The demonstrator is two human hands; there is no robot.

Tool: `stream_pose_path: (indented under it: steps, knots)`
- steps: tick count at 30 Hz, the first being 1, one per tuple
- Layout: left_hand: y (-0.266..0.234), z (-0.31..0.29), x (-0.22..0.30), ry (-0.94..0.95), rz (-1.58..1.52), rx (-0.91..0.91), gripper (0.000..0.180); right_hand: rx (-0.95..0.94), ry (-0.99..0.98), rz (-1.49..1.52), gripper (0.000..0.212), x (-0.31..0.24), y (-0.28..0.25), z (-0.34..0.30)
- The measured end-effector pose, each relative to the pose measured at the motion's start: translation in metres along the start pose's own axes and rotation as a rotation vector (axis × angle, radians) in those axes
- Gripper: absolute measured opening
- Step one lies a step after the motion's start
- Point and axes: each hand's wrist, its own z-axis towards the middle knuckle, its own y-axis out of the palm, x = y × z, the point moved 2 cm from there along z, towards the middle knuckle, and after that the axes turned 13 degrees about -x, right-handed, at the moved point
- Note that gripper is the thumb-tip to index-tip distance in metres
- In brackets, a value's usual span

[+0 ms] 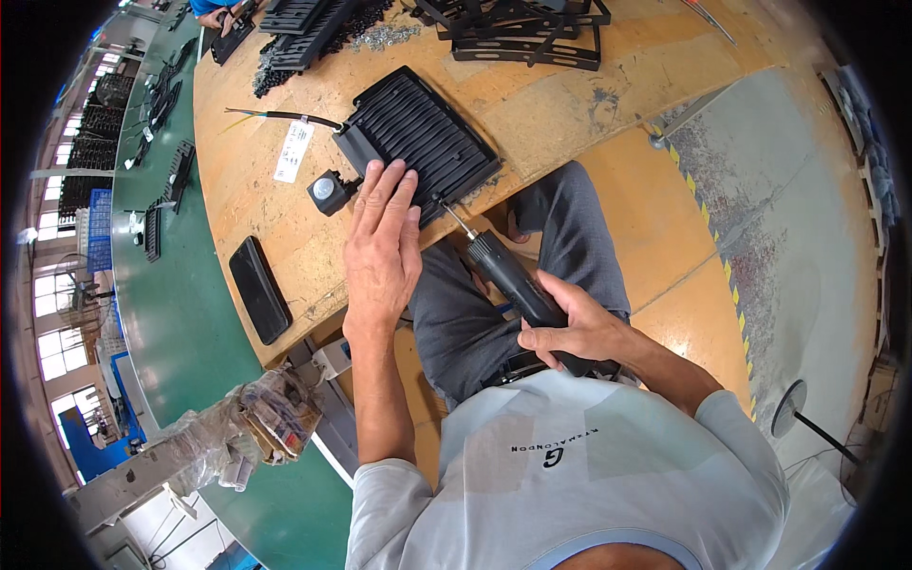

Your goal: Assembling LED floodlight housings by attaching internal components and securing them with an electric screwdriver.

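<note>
A black finned floodlight housing lies back-up near the edge of the wooden table. My left hand rests on its near left side, fingers stretched out flat, holding nothing. My right hand is wrapped round a black electric screwdriver. The bit points at the housing's near corner; whether it sits in a screw is too small to tell. A small black motion sensor with a white dome sits at the housing's left side. From the housing runs a black cable with bare coloured wires, carrying a white label.
A black phone lies at the table's left edge. Black brackets, loose screws and more finned housings are at the far side. A co-worker's hand shows far left. Beyond runs a green conveyor belt with parts on it.
</note>
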Motion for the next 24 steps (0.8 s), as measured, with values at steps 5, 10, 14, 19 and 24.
stream_pose_path:
  steps: [5,10,14,19,24]
  knots:
    - [0.005,-0.001,-0.003,0.056,-0.024,-0.001,0.034,0.004,0.023,0.006,0.049,-0.003,0.005,-0.001]
    - [0.009,-0.001,-0.008,0.069,-0.036,0.024,0.036,0.019,0.048,0.068,0.050,-0.015,0.017,0.001]
    - [0.005,-0.002,-0.006,0.090,-0.046,0.008,0.038,0.043,0.057,0.072,0.049,-0.017,0.020,0.000]
    - [0.005,-0.003,-0.007,0.080,-0.081,-0.010,0.039,0.039,0.150,0.099,0.056,-0.025,0.021,0.002]
    - [0.007,-0.005,-0.006,0.076,-0.067,-0.007,0.040,0.056,0.189,0.088,0.057,-0.027,0.025,0.004]
